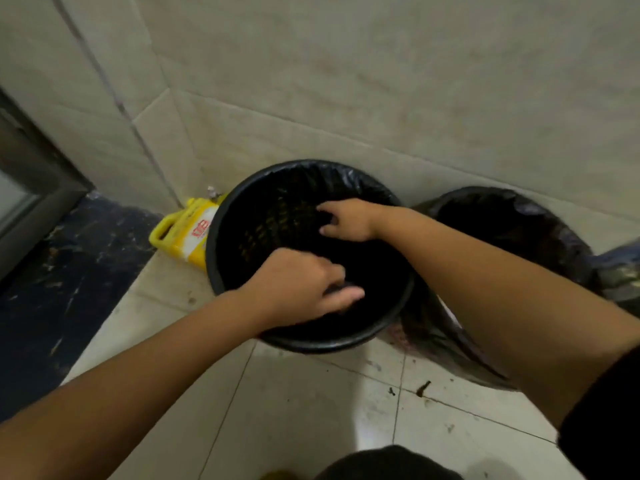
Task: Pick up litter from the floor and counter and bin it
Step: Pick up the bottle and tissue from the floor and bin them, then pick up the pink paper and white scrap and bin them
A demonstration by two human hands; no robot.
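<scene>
A round black mesh bin [221,237] stands on the tiled floor against the wall, with a black liner [360,181] draped over its far rim. My left hand [301,285] hovers over the near side of the opening, thumb and fingers pinched on a dark fold of the liner. Reaching in from the right, my right hand [346,220] sits over the far side of the opening with fingers spread and pointing down; nothing shows in it. Small dark scraps of litter [423,388] lie on the pale tiles in front of the bin.
A second bin with a black bag [512,223] stands to the right, its bag trailing onto the floor. A yellow plastic jug [187,237] is wedged in the corner behind the left bin. A dark floor strip [52,289] and door frame [31,174] lie left.
</scene>
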